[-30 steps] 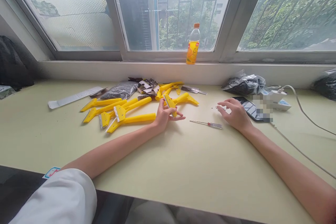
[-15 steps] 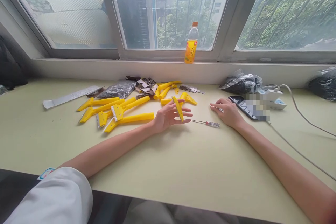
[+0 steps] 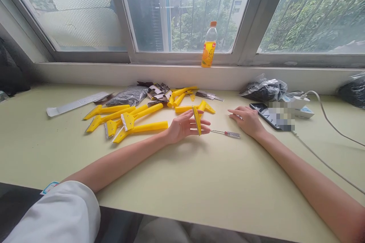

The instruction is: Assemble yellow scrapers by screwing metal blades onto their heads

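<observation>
My left hand [image 3: 185, 126] holds a small yellow scraper piece [image 3: 197, 120] upright, its other fingers spread behind it. Just right of those fingertips a screwdriver [image 3: 231, 134] lies on the table, its shaft toward the left hand. My right hand [image 3: 247, 120] rests on the table with its fingers closed on small metal pieces [image 3: 238, 117], mostly hidden under the fingers. Several yellow scrapers [image 3: 148, 127] with blades lie left of my left hand. Behind it are more yellow handles [image 3: 179, 100] and a yellow scraper head [image 3: 210, 108].
A pale green table [image 3: 199, 182] spans the view. A phone [image 3: 264, 115], a white charger [image 3: 299, 102] with cables and a black bag [image 3: 266, 90] are at right. Dark packaging [image 3: 129, 95] and thin blades [image 3: 207, 95] lie at the back. An orange drink bottle [image 3: 209, 51] stands on the sill.
The yellow piece in my left hand has turned from slanted to more upright. My right hand stays nearly in place. The camera view has shifted slightly.
</observation>
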A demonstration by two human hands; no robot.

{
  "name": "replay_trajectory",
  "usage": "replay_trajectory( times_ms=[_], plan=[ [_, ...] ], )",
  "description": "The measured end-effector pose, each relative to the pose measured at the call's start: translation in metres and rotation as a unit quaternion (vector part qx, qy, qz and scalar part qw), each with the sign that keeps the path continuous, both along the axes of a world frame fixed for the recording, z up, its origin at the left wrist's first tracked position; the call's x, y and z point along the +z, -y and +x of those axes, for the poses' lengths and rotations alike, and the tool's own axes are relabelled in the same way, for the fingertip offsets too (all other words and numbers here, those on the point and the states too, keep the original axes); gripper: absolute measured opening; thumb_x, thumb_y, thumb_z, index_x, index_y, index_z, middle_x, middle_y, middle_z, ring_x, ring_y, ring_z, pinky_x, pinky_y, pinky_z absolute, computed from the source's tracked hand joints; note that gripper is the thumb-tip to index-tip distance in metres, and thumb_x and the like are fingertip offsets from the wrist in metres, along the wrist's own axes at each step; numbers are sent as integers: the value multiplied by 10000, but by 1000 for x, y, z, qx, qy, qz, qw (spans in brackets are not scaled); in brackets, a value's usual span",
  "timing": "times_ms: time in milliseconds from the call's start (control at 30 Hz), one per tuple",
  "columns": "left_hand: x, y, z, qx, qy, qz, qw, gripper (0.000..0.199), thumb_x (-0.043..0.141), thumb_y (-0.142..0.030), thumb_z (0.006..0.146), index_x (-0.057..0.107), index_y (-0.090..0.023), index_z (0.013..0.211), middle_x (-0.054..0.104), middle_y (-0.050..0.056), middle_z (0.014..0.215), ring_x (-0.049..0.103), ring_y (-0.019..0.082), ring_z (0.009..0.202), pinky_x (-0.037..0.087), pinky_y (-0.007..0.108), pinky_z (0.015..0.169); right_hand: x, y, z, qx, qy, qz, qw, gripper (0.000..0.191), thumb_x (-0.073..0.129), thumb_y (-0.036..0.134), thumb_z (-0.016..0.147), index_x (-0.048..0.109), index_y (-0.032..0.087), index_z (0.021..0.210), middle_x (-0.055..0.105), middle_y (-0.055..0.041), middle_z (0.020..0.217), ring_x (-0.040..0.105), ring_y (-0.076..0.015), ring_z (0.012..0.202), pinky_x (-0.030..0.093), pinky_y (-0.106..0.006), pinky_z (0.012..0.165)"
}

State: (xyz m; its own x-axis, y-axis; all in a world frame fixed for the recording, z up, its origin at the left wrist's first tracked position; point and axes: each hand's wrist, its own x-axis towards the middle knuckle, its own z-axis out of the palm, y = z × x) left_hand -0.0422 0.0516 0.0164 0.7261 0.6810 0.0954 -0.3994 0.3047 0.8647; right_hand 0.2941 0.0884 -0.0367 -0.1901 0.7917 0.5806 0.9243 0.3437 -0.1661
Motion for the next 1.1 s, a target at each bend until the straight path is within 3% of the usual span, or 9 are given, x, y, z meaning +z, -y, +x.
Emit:
replay_trajectory(
  times_ms=[267,433,533,600,700,767,833,967,1100],
  plan=[
    [-4,3,0,0,-54,82,995,426,759,-437,833,616,-180,1142,736,95,928,751,265,896,504,550,1008,3,-1,-4,8,-22,-7,1000,304,491,384,958,724,234,833,726,-73,914,622,-263,906,336,-425,820],
    [-13,3,3,64,-69,108,990,482,831,-398,759,601,-193,1130,742,73,922,765,294,882,565,534,910,13,10,-15,2,-46,11,999,269,507,369,950,685,228,805,722,-70,897,633,-275,912,347,-468,865],
    [-17,1,6,132,-74,104,983,500,846,-380,741,597,-188,1130,738,59,919,771,292,862,585,504,892,31,37,-44,3,-91,42,995,276,508,418,967,691,249,849,714,-71,913,647,-258,840,410,-478,857],
    [-19,-1,8,167,-91,102,976,518,850,-382,735,598,-185,1141,734,55,911,771,285,863,596,477,879,46,63,-73,49,-200,46,977,231,571,474,940,704,302,863,706,-54,908,648,-257,796,483,-465,787],
    [-20,-2,11,215,-122,105,963,518,849,-402,729,595,-184,1125,725,32,829,766,253,818,614,428,824,60,98,-117,120,-259,4,958,175,603,490,927,707,375,846,703,-21,892,649,-253,765,516,-462,702],
    [-20,-1,12,241,-130,102,956,517,844,-412,731,580,-184,1113,716,13,762,755,224,755,619,407,797,59,110,-139,142,-262,-1,954,129,631,452,920,705,390,834,703,5,867,642,-233,723,507,-448,667],
    [-19,2,13,250,-128,93,955,518,837,-420,736,556,-188,1104,716,7,733,748,211,716,619,397,791,52,111,-151,150,-239,34,959,97,646,401,923,707,384,850,704,20,843,635,-210,679,497,-463,736],
    [-17,12,18,240,-111,79,961,540,837,-434,733,520,-197,1099,738,28,765,761,235,761,615,406,815,35,98,-153,115,-171,87,975,111,646,351,933,706,320,845,707,20,820,638,-180,680,445,-440,803],
    [-16,21,24,229,-83,78,967,518,806,-425,778,487,-193,1114,752,45,810,767,241,800,607,423,849,32,93,-150,79,-123,137,980,103,695,291,899,707,245,808,668,19,747,606,-156,703,405,-371,780]
  ],
)
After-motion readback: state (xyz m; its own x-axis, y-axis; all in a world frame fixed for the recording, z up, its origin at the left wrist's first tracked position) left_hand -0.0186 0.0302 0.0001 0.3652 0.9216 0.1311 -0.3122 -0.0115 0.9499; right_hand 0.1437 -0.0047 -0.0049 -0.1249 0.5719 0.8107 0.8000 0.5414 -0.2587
